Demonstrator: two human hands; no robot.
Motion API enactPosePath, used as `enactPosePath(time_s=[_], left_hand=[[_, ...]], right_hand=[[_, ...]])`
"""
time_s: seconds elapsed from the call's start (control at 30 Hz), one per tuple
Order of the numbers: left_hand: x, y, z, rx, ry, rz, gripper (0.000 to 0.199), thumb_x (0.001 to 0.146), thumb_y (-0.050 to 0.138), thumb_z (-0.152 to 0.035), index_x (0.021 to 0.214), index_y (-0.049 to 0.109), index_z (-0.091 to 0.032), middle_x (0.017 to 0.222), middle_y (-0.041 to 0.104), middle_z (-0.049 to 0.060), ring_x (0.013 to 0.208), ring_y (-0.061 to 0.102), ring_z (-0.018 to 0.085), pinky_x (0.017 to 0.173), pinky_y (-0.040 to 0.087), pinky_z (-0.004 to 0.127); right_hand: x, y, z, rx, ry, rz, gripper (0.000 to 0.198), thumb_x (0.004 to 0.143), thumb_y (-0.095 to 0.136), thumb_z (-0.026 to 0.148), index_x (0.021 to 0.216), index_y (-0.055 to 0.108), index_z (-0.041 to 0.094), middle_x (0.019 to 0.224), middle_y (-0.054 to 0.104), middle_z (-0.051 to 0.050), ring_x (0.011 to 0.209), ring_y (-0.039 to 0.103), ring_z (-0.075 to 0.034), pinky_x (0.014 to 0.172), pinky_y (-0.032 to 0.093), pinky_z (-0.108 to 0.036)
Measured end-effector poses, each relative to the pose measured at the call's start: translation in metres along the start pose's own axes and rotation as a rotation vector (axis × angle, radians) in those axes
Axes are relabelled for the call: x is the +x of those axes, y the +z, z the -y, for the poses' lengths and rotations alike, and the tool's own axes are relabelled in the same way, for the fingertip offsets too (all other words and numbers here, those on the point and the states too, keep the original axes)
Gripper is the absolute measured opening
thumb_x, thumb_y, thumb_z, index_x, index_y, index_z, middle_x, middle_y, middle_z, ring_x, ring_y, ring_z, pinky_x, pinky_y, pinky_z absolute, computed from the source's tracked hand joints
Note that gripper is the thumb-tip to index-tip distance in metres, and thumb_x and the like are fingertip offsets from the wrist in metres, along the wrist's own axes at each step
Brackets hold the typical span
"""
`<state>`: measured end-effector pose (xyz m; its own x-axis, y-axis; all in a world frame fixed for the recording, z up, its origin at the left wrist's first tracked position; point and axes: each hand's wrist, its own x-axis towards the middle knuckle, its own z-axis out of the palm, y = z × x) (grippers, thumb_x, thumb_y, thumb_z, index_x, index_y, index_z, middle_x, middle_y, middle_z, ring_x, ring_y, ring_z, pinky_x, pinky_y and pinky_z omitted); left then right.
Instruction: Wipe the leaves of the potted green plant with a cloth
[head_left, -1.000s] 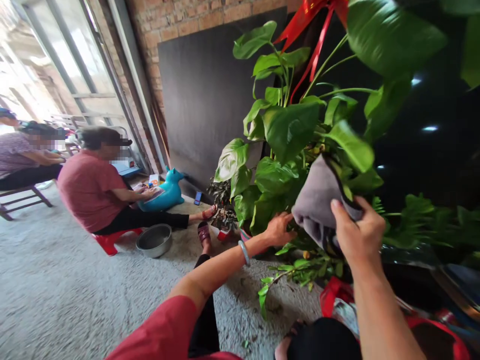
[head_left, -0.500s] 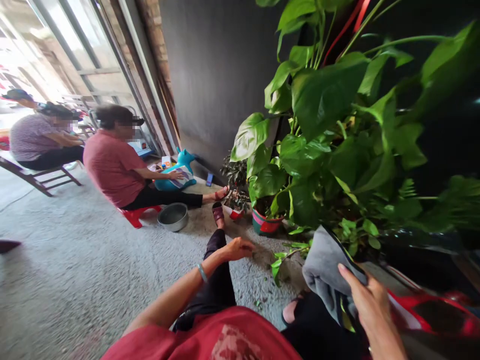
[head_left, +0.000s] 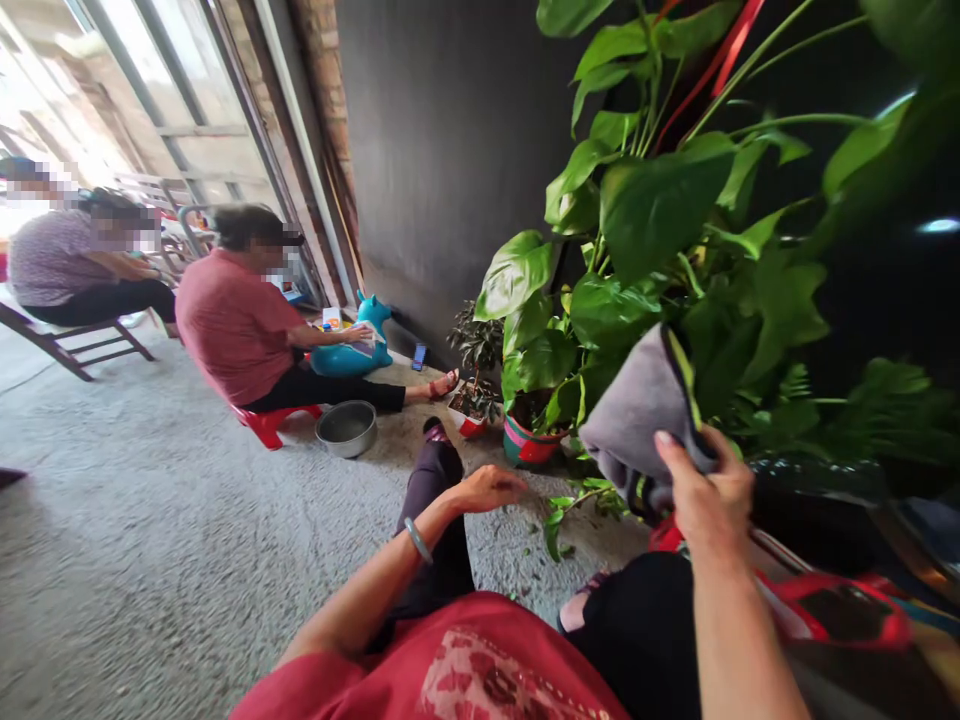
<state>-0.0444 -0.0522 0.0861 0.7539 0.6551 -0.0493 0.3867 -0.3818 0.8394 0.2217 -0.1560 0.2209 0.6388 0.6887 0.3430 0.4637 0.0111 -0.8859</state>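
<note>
Grey cloth [head_left: 636,420], right of centre in the head view, is clamped in the right hand [head_left: 705,495] against the leafy plant [head_left: 660,260]. Left hand [head_left: 487,488] rests slack and empty on the knee at centre. Leaf wiping appears underway; reaching further leaves likely needs that free hand steadying them.

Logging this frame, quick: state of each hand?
Left hand: open, holding nothing.
Right hand: closed on grey cloth.

The right hand [head_left: 705,490] lifts the grey cloth [head_left: 637,420] back up against the plant's leaves [head_left: 660,200]; the left hand [head_left: 487,488] rests on the knee.
</note>
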Motion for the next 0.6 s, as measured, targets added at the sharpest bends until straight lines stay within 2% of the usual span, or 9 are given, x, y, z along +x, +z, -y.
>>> enactPosePath(time_s=[0.13,0.2,0.3,0.37,0.47,0.53,0.6], left_hand=[[-0.005,-0.006,0.008,0.011,0.002,0.010,0.033,0.085,0.061,-0.019,0.112,0.079,-0.016,0.097,0.078,0.003,0.087,0.068,0.017,0.082,0.052,0.025],[-0.004,-0.013,0.014,-0.001,-0.026,-0.016,0.034,0.084,0.062,-0.019,0.114,0.079,-0.016,0.100,0.079,0.004,0.090,0.069,0.018,0.085,0.052,0.026],[0.014,-0.021,0.016,-0.005,-0.088,-0.080,0.038,0.084,0.062,-0.020,0.118,0.078,-0.016,0.106,0.079,0.006,0.097,0.071,0.022,0.091,0.054,0.030],[0.041,-0.022,0.009,0.046,-0.060,-0.161,0.040,0.082,0.065,-0.018,0.120,0.078,-0.021,0.120,0.076,0.007,0.115,0.068,0.026,0.105,0.049,0.036],[0.102,-0.015,-0.008,0.126,0.063,-0.271,0.045,0.079,0.070,-0.015,0.122,0.077,-0.028,0.138,0.069,0.007,0.147,0.045,0.032,0.122,0.033,0.046],[0.145,-0.008,-0.016,0.109,0.068,-0.330,0.045,0.079,0.072,-0.015,0.122,0.077,-0.028,0.145,0.063,0.009,0.152,0.037,0.034,0.123,0.031,0.050],[0.181,0.000,-0.017,-0.020,0.032,-0.373,0.048,0.077,0.073,-0.015,0.125,0.075,-0.024,0.152,0.057,0.012,0.150,0.038,0.035,0.123,0.031,0.051]], right_hand=[[-0.005,0.047,-0.011,-0.057,0.049,0.345,0.046,0.056,0.067,0.057,0.083,0.075,0.021,0.082,0.076,-0.009,0.081,0.069,-0.030,0.082,0.055,-0.044],[-0.012,0.057,-0.017,-0.104,0.067,0.390,0.038,0.050,0.068,0.052,0.074,0.074,0.023,0.074,0.075,-0.008,0.075,0.069,-0.030,0.078,0.055,-0.044],[-0.003,0.055,-0.017,-0.162,0.053,0.314,0.044,0.055,0.064,0.057,0.081,0.076,0.023,0.084,0.077,-0.011,0.087,0.070,-0.033,0.086,0.054,-0.045],[0.017,0.051,-0.016,-0.212,0.035,0.187,0.059,0.062,0.057,0.063,0.097,0.077,0.019,0.102,0.078,-0.018,0.104,0.068,-0.037,0.097,0.050,-0.048],[0.047,0.054,-0.022,-0.285,0.030,0.031,0.072,0.072,0.046,0.063,0.116,0.072,0.012,0.123,0.071,-0.026,0.119,0.062,-0.041,0.105,0.044,-0.053],[0.055,0.058,-0.034,-0.304,0.046,0.021,0.068,0.070,0.047,0.061,0.110,0.074,0.013,0.116,0.073,-0.026,0.113,0.064,-0.041,0.101,0.046,-0.053],[0.055,0.055,-0.046,-0.294,0.068,0.067,0.056,0.064,0.052,0.060,0.093,0.076,0.019,0.098,0.077,-0.020,0.099,0.068,-0.039,0.091,0.052,-0.050]])
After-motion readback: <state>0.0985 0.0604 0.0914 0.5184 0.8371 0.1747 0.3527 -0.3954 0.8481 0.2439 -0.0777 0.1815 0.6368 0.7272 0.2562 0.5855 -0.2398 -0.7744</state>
